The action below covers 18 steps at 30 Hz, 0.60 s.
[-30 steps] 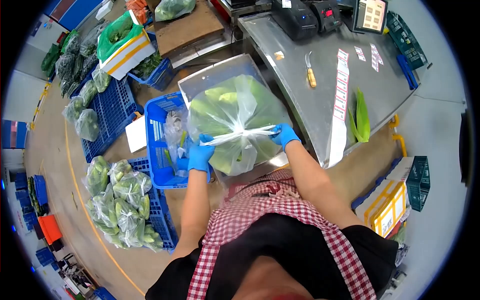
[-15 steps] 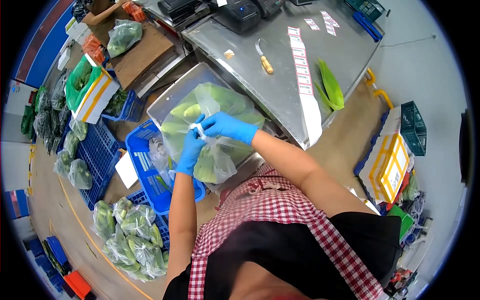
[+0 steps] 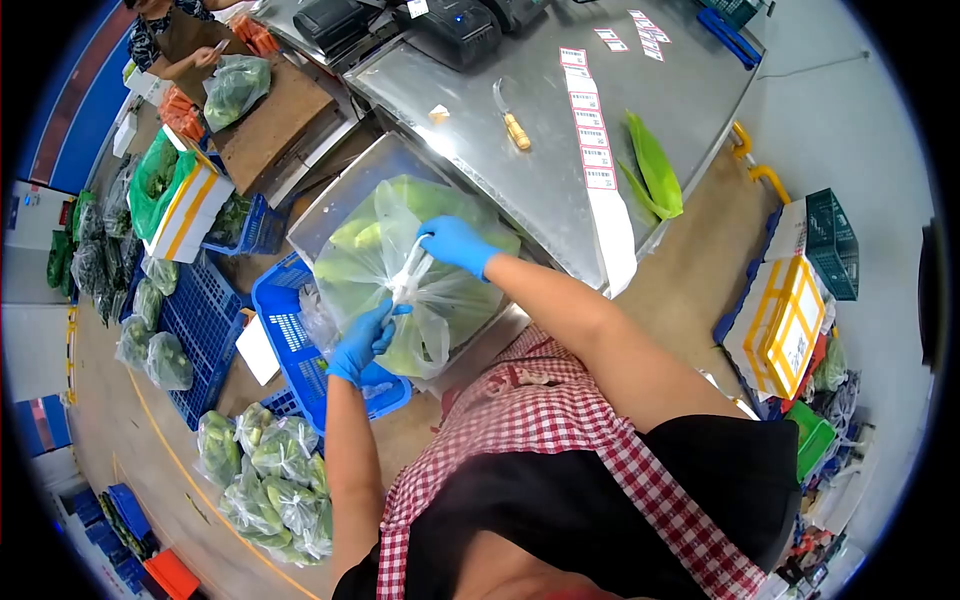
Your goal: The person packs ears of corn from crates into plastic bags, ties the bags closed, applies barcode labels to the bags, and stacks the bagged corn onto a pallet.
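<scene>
A large clear plastic bag (image 3: 450,300) full of green vegetables rests on a metal scale platform (image 3: 340,205) in front of me. Its neck is bunched into a white knot near the middle. My left hand (image 3: 368,338), in a blue glove, pinches one end of the knotted plastic on the near left side. Above and to the right, my right hand (image 3: 458,246), also blue-gloved, grips the other end with its fingers closed. Just left of the bag, a blue basket (image 3: 312,385) holds crumpled clear plastic.
On the steel table (image 3: 470,90) lie a curved knife (image 3: 513,120), a label strip (image 3: 592,140) and green leaves (image 3: 655,170). Bagged vegetables (image 3: 270,480) sit at lower left. A person (image 3: 180,45) stands at the upper left, touching another bag (image 3: 238,88).
The plastic ends were held wide apart, then brought together at the knot; now my hands are apart again, pulling on its two ends. The view has swung right, and the other person has come into view.
</scene>
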Motion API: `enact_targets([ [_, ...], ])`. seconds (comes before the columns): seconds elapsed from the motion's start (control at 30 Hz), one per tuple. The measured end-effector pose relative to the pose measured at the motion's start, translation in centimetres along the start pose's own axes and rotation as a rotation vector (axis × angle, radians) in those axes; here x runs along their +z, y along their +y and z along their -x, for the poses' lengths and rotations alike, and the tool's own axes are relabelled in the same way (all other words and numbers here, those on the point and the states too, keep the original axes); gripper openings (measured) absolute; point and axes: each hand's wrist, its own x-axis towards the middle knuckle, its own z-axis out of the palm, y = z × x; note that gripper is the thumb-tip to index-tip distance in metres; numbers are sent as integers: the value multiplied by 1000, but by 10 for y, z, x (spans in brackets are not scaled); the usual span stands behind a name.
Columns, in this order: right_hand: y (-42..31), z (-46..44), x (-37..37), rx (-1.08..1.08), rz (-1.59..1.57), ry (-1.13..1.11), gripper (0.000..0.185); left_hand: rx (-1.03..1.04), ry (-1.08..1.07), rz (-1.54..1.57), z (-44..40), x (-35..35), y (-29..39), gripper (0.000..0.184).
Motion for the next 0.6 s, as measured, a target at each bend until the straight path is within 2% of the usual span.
enact_targets([
  [0.03, -2, -8, -2, -22, 55, -13, 22, 51, -3, -118, 0, -5, 6, 38],
  [0.07, 11, -15, -3, 62, 124, -145, 22, 242, 101, 55, -7, -20, -10, 31],
  [0.17, 75, -7, 26, 57, 320, -334, 17, 171, 394, 693, -18, -53, -49, 22],
  [0.23, 61, 7, 15, 290, -95, -370, 19, 70, 276, 1087, -24, -63, -81, 20],
  [0.27, 50, 15, 7, 411, -308, -386, 21, 145, 208, 1095, -22, -59, -92, 18],
  [0.33, 29, 29, -48, -60, -267, -398, 42, 112, 578, 597, 4, -25, -58, 20],
  [0.37, 36, 33, -76, -89, -276, -255, 46, 91, 739, 335, 10, -14, -48, 23],
  [0.4, 44, 38, -108, -124, -279, -112, 50, 287, 847, 248, 2, -31, -59, 26],
  [0.43, 36, 51, -144, 215, -101, 242, 44, 623, 958, 32, -5, -36, -57, 27],
  [0.47, 69, 56, -178, 203, -52, 488, 38, 706, 972, 8, -8, -18, -42, 28],
  [0.5, 76, 68, -214, 232, 174, 656, 33, 791, 984, -16, -12, 11, -19, 30],
  [0.57, 132, 90, -243, 573, 636, 656, 32, 687, 671, -66, -40, 72, 14, 30],
  [0.6, 157, 94, -241, 579, 456, 543, 31, 615, 402, 42, -62, 112, 26, 34],
])
